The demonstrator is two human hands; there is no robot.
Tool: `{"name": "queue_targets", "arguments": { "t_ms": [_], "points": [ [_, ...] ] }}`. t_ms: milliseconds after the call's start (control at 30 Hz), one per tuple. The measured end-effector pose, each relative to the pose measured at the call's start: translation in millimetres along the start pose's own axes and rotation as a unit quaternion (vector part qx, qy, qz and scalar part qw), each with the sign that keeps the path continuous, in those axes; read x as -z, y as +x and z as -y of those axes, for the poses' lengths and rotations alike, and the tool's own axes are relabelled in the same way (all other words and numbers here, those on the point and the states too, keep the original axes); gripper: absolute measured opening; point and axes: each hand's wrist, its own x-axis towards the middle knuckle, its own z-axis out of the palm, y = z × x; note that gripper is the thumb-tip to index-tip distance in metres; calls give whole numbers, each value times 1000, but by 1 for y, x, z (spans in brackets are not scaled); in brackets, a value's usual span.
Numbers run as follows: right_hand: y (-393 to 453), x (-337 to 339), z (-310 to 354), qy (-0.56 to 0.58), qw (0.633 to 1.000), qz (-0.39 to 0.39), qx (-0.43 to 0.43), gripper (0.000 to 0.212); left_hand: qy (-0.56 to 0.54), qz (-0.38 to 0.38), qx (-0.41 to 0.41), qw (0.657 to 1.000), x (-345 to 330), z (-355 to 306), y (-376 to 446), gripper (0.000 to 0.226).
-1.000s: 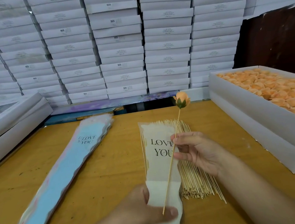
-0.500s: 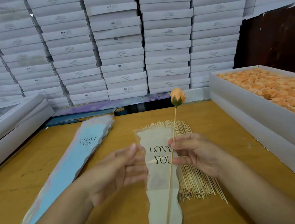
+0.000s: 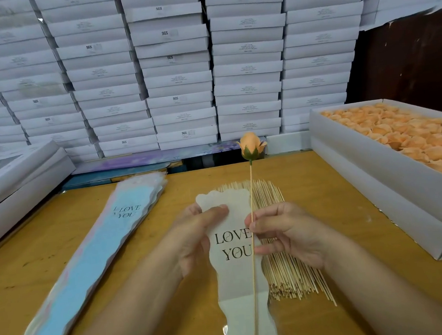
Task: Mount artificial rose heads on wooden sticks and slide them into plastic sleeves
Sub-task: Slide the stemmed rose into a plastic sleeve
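1. Over the middle of the counter [image 3: 62, 261], the right hand [image 3: 287, 236] pinches a wooden stick [image 3: 253, 258] between thumb and fingertips, roughly at mid-length.
2. Up top sits the rose head [image 3: 250, 146], orange, already mounted, pointing away from the person; the stick's bare tip points back toward the body, low in the view.
3. The left hand [image 3: 194, 236] grips the white plastic sleeve [image 3: 240, 280] near its scalloped mouth, thumb pressed on the front face just above the "LOVE YOU" print.
4. Here's the key relation: stick and sleeve run nearly parallel, long axes both near-to-far, the stick lying along the sleeve's right edge.
5. Whether the stick is inside the sleeve or only over it, I can't tell.
6. My read: the left hand, nearer the mouth, must part it while the right feeds the stick in lengthwise.
7. Under both hands lies a loose pile of sticks [image 3: 290, 268]; a stack of blue sleeves [image 3: 89, 259] waits to the left, and the box of rose heads [image 3: 399, 135] sits well off right.
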Motion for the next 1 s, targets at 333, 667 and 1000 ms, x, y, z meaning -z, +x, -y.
{"name": "queue_targets", "arguments": {
  "t_ms": [333, 667, 1000],
  "points": [
    [3, 0, -3, -8, 998, -55, 28, 17, 2, 50, -1, 999, 7, 9, 3, 12],
    [5, 2, -4, -20, 999, -27, 10, 15, 44, 42, 3, 998, 17, 17, 3, 25],
    [8, 5, -8, -52, 997, -63, 6, 9, 6, 38, 16, 999, 14, 23, 5, 21]
  ]
}}
